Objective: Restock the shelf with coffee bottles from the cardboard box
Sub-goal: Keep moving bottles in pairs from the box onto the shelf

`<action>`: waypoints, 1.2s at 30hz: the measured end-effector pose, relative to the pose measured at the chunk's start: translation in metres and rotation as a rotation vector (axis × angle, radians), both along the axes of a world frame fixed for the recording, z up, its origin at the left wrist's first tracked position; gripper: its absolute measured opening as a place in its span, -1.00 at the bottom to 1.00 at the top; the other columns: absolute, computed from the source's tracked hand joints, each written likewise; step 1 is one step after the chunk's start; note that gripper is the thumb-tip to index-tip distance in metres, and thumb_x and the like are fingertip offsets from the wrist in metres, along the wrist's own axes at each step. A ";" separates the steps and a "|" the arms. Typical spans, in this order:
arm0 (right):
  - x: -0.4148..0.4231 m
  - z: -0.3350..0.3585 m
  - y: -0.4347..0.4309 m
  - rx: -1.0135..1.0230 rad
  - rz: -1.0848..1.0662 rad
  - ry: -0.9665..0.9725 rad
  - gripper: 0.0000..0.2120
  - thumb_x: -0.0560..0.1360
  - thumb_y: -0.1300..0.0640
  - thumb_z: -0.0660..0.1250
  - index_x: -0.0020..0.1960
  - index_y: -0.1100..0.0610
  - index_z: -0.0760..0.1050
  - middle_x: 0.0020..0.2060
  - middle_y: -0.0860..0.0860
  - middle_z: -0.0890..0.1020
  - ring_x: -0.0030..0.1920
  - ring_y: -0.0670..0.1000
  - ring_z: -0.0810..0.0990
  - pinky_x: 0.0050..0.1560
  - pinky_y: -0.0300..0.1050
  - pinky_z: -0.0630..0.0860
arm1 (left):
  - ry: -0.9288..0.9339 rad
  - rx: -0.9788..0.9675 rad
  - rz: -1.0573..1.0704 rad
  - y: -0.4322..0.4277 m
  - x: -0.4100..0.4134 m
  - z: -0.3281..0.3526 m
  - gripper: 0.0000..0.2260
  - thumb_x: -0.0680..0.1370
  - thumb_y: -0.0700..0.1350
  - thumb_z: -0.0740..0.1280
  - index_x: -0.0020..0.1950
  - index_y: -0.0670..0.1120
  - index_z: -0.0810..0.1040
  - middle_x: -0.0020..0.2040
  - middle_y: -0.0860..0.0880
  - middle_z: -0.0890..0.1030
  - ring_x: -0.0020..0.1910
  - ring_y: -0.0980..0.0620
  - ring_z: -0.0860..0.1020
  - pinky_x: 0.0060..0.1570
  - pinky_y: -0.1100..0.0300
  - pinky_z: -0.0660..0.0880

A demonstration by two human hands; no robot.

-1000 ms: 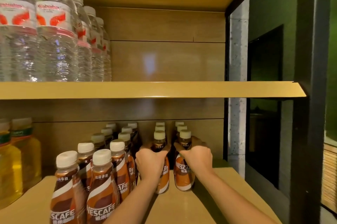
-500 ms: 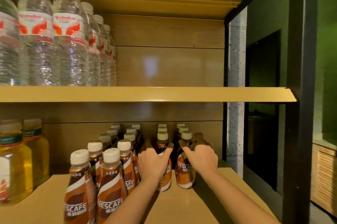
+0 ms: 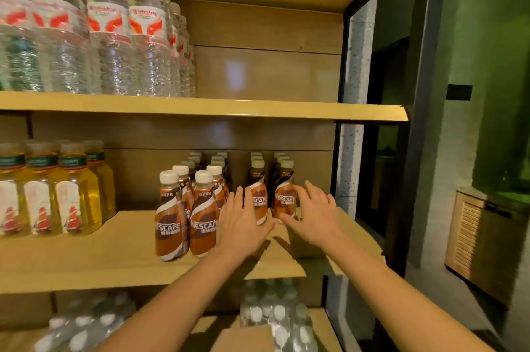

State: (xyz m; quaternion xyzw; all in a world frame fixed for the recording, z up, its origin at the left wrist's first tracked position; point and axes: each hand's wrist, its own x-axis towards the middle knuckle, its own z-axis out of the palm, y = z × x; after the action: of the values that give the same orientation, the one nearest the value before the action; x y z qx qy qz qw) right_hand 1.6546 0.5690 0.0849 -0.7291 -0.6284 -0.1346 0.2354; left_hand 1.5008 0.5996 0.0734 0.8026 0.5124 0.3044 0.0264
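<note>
a left coffee bottle (image 3: 259,199) and a right coffee bottle (image 3: 284,198) stand upright, side by side, at the front of the two right-hand rows on the middle shelf (image 3: 114,242). the left grip (image 3: 242,219) lies just left of the left coffee bottle, fingers straight and spread apart. the right grip (image 3: 312,214) lies just right of the right coffee bottle, equally open. whether fingertips touch the bottles is unclear. a second ago both grips were wrapped round these bottles; now they have let go.

Clear water bottles (image 3: 109,36) at 10 o'clock (red-white labels); yellow drink bottles (image 3: 71,194) at 9; wrapped bottle pack (image 3: 275,317) at 6; slatted cabinet (image 3: 473,245) at 4.
</note>
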 end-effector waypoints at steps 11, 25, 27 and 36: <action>-0.056 -0.062 -0.107 -0.120 0.039 -0.028 -0.33 0.49 -0.23 0.21 0.48 0.04 0.12 0.50 0.08 0.19 0.47 0.13 0.19 0.44 0.10 0.10 | 0.290 0.086 -0.201 -0.098 -0.083 -0.067 -0.26 0.52 0.26 0.14 0.54 -0.05 -0.11 0.57 -0.06 -0.07 0.55 -0.04 -0.09 0.49 0.04 -0.11; -0.114 -0.219 -0.160 -0.437 -0.105 0.123 -0.38 0.53 -0.18 0.18 0.49 0.04 0.13 0.51 0.05 0.19 0.50 0.10 0.17 0.49 0.07 0.11 | 0.303 -0.105 -0.331 -0.114 -0.120 -0.210 -0.28 0.42 0.21 0.28 0.45 -0.17 0.27 0.46 -0.16 0.33 0.43 -0.14 0.33 0.40 -0.08 0.21; -0.117 -0.236 -0.160 -0.474 -0.127 0.172 -0.40 0.54 -0.15 0.18 0.50 0.03 0.12 0.50 0.04 0.20 0.50 0.08 0.18 0.48 0.04 0.11 | 0.322 -0.123 -0.345 -0.109 -0.121 -0.226 -0.29 0.42 0.20 0.30 0.44 -0.18 0.29 0.43 -0.16 0.37 0.41 -0.13 0.36 0.38 -0.03 0.26; -0.119 -0.298 -0.143 -0.615 -0.161 0.349 -0.52 0.53 -0.07 0.23 0.38 0.06 0.23 0.39 0.03 0.34 0.35 0.09 0.34 0.32 -0.01 0.36 | 0.282 -0.383 -0.397 -0.084 -0.106 -0.293 -0.40 0.51 0.02 0.29 0.47 -0.13 0.15 0.43 -0.10 0.33 0.39 -0.05 0.33 0.34 0.12 0.30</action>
State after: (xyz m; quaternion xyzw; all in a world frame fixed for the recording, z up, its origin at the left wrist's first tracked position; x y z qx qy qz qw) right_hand 1.5355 0.4262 -0.2132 -0.8250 -0.5304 0.1692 0.0976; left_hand 1.3950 0.5161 -0.2199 0.9018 0.3921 0.0771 0.1647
